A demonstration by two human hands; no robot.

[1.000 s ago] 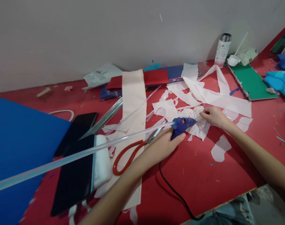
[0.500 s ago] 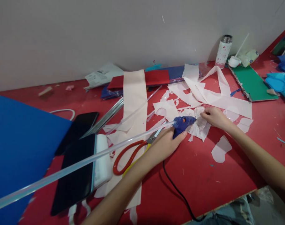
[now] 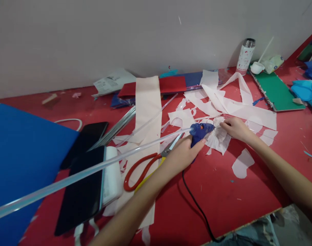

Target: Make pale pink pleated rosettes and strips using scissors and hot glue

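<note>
My left hand (image 3: pixel 181 153) grips a blue hot glue gun (image 3: pixel 200 131), whose nozzle points right at a crumpled white fabric piece (image 3: pixel 218 136). A long clear glue stick (image 3: pixel 94 167) juts out of the gun's back toward the lower left. My right hand (image 3: pixel 235 128) pinches the top edge of that white piece, fingers closed on it. A black cord (image 3: pixel 197 208) runs from the gun to the table's front edge.
Red-handled scissors (image 3: pixel 143 169) lie just left of my left hand on a long white fabric strip (image 3: pixel 147 112). White scraps (image 3: pixel 238 109) litter the red table (image 3: pixel 217 191). A blue sheet (image 3: pixel 25 153), two dark phones (image 3: pixel 86 184), a green board (image 3: pixel 276 90) and a bottle (image 3: pixel 245 54) sit around.
The glue gun and my left hand have lifted and shifted slightly toward the white piece. My right hand has kept its hold in the same place.
</note>
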